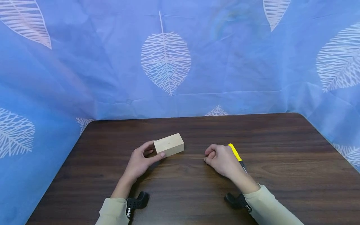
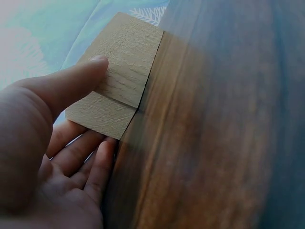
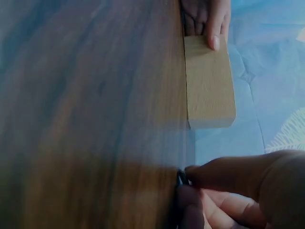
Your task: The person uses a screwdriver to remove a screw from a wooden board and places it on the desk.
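Note:
In the head view, a pale wooden block [image 1: 168, 144] with a small hole in its top face lies on the table left of centre. My left hand [image 1: 140, 162] grips its left end, the thumb [image 2: 90, 71] along the near side and the fingers around the far end. To the right of the block, my right hand [image 1: 223, 160] pinches a small thin dark piece [image 3: 181, 178] between thumb and forefinger, low over the table. Fingers hide most of that piece; I cannot tell its kind. Just beyond the right hand lies a screwdriver [image 1: 235, 152] with a yellow handle, partly covered by the hand.
The dark wood-grain table [image 1: 180, 200] has rounded far corners. Blue cloth [image 1: 118, 62] with white leaf prints hangs behind it and down both sides. Black camera straps [image 1: 137, 201] sit on both wrists, beside light sleeves.

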`<state>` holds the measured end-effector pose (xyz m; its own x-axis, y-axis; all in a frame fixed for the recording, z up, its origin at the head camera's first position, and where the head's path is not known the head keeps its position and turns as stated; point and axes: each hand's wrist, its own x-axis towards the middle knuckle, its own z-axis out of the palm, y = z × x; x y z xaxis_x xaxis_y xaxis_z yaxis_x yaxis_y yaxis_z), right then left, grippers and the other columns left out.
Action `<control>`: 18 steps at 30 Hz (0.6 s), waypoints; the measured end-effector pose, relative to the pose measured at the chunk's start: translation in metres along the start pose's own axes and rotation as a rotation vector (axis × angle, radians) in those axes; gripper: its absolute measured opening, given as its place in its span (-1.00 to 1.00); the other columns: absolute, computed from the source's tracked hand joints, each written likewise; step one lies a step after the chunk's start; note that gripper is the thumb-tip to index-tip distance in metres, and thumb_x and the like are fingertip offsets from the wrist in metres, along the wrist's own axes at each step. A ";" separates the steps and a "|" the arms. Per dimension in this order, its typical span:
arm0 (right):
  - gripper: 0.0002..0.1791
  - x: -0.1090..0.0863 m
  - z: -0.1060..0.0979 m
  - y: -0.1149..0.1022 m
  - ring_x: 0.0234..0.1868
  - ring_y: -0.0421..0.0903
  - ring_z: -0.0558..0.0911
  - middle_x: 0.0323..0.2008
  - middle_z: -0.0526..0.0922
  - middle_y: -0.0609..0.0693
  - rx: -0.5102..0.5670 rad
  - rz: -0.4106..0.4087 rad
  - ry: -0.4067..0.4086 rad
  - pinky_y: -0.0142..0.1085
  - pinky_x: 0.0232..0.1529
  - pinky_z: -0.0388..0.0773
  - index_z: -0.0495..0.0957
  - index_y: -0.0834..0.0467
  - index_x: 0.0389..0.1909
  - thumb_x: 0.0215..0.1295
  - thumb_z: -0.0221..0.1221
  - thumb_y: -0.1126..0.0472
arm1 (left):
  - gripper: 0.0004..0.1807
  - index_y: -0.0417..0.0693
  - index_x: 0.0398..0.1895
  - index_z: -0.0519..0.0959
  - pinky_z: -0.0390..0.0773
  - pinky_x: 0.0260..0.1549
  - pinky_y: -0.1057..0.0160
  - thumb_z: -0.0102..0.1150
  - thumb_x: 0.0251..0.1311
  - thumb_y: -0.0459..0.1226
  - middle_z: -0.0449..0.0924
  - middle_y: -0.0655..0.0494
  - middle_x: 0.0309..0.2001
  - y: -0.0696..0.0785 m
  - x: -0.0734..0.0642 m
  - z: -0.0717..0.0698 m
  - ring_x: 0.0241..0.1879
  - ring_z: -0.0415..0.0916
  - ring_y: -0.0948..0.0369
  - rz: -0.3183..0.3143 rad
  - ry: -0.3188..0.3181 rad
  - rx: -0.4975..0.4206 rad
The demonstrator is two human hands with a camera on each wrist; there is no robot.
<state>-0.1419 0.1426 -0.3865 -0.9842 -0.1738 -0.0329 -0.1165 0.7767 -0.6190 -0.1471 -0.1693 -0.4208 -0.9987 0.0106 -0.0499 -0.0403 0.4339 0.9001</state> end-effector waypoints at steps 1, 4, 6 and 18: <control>-0.87 0.000 0.001 0.001 -0.44 -0.21 0.56 -0.46 0.68 -0.11 -0.011 -0.005 0.013 -0.32 -0.35 0.53 0.75 0.17 -0.16 0.32 0.44 0.28 | -0.32 0.18 0.44 0.57 0.61 0.32 -0.20 0.57 0.27 -0.05 0.63 -0.05 0.36 -0.001 0.000 0.001 0.40 0.57 -0.12 -0.003 -0.001 -0.002; -0.88 -0.001 0.004 0.002 -0.45 -0.22 0.58 -0.47 0.69 -0.11 -0.042 -0.007 0.038 -0.30 -0.34 0.57 0.74 0.17 -0.19 0.30 0.46 0.28 | -0.32 0.18 0.44 0.58 0.61 0.31 -0.20 0.57 0.26 -0.04 0.62 -0.05 0.36 -0.003 0.000 0.005 0.39 0.58 -0.12 -0.004 -0.001 -0.007; -0.87 -0.002 0.004 0.004 -0.45 -0.23 0.60 -0.47 0.71 -0.11 -0.041 0.008 0.046 -0.29 -0.34 0.59 0.74 0.17 -0.19 0.31 0.47 0.25 | -0.33 0.17 0.43 0.59 0.63 0.30 -0.19 0.58 0.25 -0.05 0.63 -0.05 0.35 -0.004 0.000 0.008 0.38 0.59 -0.12 -0.004 0.001 -0.015; -0.16 -0.009 -0.046 -0.001 0.43 0.28 0.56 0.47 0.55 0.23 -0.266 -0.152 0.129 0.36 0.38 0.48 0.43 0.13 0.55 0.46 0.30 -0.30 | -0.09 0.07 0.68 0.28 0.47 0.46 -0.27 0.42 0.37 0.12 0.42 -0.16 0.54 0.007 0.003 0.002 0.51 0.43 -0.19 0.051 -0.008 0.132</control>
<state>-0.1395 0.1711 -0.3495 -0.9596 -0.2353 0.1542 -0.2776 0.8813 -0.3824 -0.1505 -0.1642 -0.4160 -0.9991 0.0424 -0.0089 0.0158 0.5473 0.8368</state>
